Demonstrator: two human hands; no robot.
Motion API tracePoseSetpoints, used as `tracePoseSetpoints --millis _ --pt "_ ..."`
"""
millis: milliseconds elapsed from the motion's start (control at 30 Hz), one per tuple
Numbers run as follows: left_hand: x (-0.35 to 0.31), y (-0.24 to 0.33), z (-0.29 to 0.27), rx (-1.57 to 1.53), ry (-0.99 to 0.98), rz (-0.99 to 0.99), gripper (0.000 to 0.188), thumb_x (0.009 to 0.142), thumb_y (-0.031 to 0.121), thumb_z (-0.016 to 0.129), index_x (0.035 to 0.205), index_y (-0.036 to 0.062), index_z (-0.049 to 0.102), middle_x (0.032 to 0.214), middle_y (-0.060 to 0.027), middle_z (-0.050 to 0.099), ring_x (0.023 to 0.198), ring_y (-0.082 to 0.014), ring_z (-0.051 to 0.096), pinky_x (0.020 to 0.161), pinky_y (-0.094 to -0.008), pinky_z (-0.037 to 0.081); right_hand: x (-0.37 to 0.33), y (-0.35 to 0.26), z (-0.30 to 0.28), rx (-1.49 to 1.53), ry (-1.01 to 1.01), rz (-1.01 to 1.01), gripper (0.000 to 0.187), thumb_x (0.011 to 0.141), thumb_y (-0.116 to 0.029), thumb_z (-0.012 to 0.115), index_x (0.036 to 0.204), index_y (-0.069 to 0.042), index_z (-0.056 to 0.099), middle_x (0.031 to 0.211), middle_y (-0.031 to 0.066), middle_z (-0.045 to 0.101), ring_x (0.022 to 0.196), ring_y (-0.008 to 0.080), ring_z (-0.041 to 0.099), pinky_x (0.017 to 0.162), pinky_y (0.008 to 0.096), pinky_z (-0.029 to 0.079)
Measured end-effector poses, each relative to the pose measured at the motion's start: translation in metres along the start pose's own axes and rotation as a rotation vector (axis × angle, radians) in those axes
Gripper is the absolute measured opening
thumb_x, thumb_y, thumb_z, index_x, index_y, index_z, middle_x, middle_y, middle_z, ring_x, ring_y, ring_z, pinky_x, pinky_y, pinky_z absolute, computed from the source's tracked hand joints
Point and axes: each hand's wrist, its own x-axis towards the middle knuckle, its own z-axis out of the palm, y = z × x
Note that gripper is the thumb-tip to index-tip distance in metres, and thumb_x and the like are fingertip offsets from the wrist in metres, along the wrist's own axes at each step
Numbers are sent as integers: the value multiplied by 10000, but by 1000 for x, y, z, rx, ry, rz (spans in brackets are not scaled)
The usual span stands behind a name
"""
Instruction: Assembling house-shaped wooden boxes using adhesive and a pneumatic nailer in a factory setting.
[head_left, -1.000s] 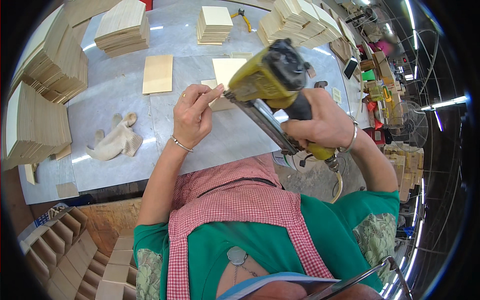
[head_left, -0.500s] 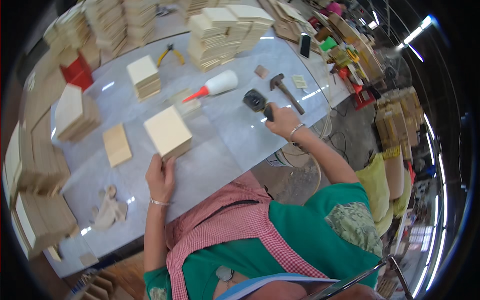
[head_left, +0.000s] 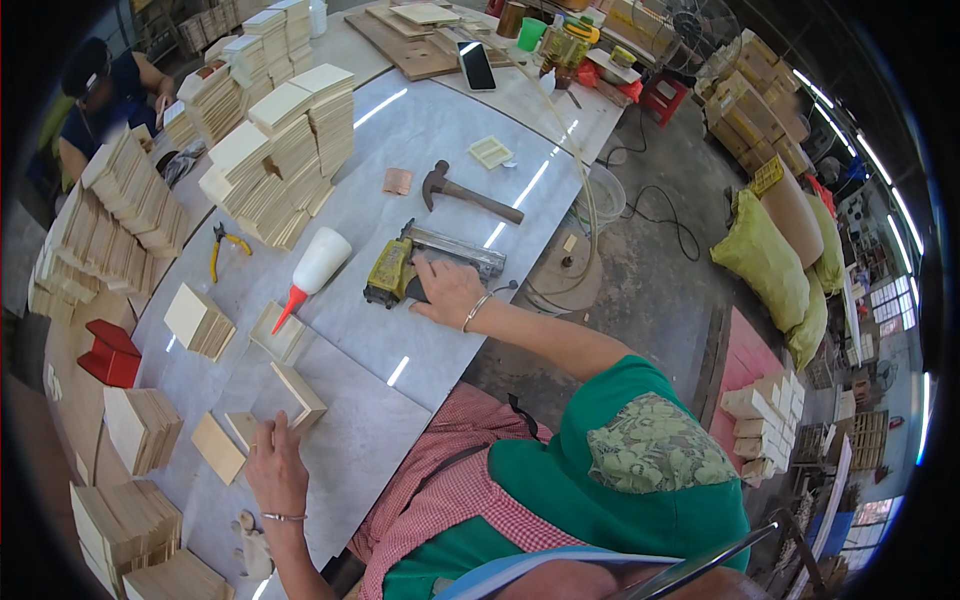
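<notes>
Near the table's front, a small box of pale wooden panels (head_left: 300, 397) stands with its hollow side partly showing. My left hand (head_left: 277, 472) is at its near side, fingers closed around a panel; the fingertips are partly hidden. My right hand (head_left: 448, 296) wraps the handle of a yellow-and-black nail gun (head_left: 388, 272), which lies on its side on the table. Beyond the box, a white glue bottle (head_left: 322, 262) with a red nozzle rests with its tip over a pale wooden piece (head_left: 278, 333). A loose thin panel (head_left: 218, 448) lies flat left of the box.
A hammer (head_left: 470, 192), yellow-handled pliers (head_left: 224, 252) and a copper-coloured square (head_left: 397, 181) lie farther back. Tall stacks of panels (head_left: 290, 140) line the left and far side. A red holder (head_left: 109, 352) stands left. Another person (head_left: 115, 100) sits at far left.
My right hand has brought the nail gun down onto the table near the hammer. The box in my left hand has turned, so its hollow side now shows. The view has swung right.
</notes>
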Motion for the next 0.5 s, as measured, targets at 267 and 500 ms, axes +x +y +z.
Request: tracePoseSetpoints --millis 267,500 --pt "8 74 4 -1045 171 -221 145 883 78 636 1004 -3 635 845 -40 608 728 -101 578 609 -231 472 -47 -94 -47 508 240 -394 592 726 -413 710 1131 -16 540 907 108 582 854 279 584 759 376 468" --pt "-9 93 8 -1387 103 -357 108 904 101 633 938 -1 642 811 -32 633 674 -79 578 553 -203 456 -70 -96 -57 675 37 -373 499 755 -336 700 1119 -38 534 855 71 584 807 255 592 732 367 467"
